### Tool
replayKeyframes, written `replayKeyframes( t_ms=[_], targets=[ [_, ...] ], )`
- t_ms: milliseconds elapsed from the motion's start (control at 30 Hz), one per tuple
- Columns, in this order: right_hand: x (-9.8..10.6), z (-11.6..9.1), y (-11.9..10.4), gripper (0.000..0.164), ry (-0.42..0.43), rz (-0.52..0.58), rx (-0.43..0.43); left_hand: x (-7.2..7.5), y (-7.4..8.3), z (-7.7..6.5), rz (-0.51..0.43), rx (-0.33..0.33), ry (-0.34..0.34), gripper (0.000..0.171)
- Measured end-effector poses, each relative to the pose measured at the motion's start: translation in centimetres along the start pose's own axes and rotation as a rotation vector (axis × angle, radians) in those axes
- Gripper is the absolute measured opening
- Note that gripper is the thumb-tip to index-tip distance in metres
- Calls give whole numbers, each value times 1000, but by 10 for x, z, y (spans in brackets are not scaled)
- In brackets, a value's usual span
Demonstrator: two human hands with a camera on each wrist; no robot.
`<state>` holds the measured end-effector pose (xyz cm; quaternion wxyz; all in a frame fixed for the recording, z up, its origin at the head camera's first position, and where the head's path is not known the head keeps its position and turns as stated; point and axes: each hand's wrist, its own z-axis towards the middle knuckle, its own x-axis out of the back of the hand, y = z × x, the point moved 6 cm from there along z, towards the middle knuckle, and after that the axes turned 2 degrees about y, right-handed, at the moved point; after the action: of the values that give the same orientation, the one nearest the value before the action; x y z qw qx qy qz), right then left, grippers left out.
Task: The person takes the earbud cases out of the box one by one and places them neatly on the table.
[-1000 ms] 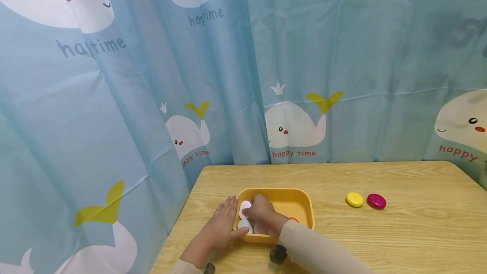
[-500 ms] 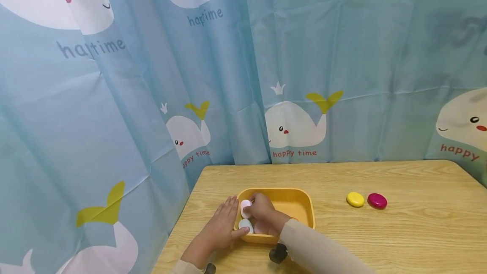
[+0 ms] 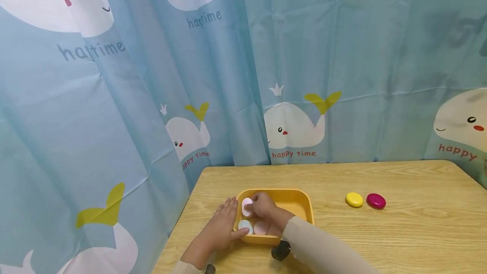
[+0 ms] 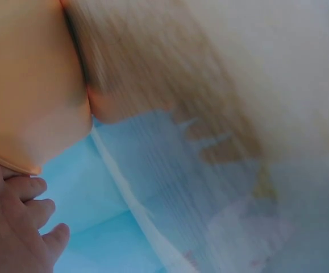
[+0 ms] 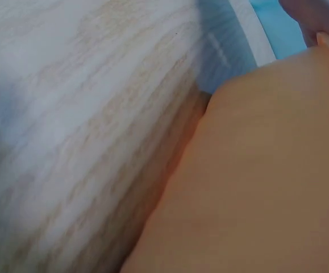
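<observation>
Inside the yellow tray [image 3: 294,200], my right hand [image 3: 264,206] pinches a pale pink oval disc [image 3: 247,207] near the left wall, standing somewhat tilted. My left hand [image 3: 220,228] lies against the tray's left side with straight fingers, its thumb at the front left rim. A pale bluish disc [image 3: 245,226] and a pink disc [image 3: 261,228] sit at the tray's front left, beside that thumb. In the left wrist view the left hand [image 4: 19,213] touches the tray's outer wall [image 4: 39,85]. My right forearm hides part of the tray's inside.
On the wooden table [image 3: 411,231] right of the tray lie a yellow disc [image 3: 354,199] and a magenta disc [image 3: 376,201], side by side. A blue whale-print curtain [image 3: 236,75] hangs behind and to the left of the table.
My right hand has shifted slightly to the right and lifted the pale pink disc a little, showing more of the pink disc below. The left hand stays in place.
</observation>
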<state>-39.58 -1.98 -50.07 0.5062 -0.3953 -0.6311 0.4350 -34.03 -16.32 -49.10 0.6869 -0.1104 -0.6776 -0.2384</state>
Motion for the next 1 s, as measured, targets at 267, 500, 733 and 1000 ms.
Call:
replayKeyframes(
  t_ms=[267,500,733,1000],
  targets=[
    [7,-5,-2,25,-24,78,-2,0,-1,-2,-17,5,0,99],
    [14,-13,-5,26,-41,90,-20,0,-1,-2,-34,0,10,98],
    [22,-22,-6,29,-106,89,-12,-2,-3,-1,-23,26,-16,100],
    [37,-29,-3,25,-147,154,21,0,1,0,17,11,7,101]
  ],
)
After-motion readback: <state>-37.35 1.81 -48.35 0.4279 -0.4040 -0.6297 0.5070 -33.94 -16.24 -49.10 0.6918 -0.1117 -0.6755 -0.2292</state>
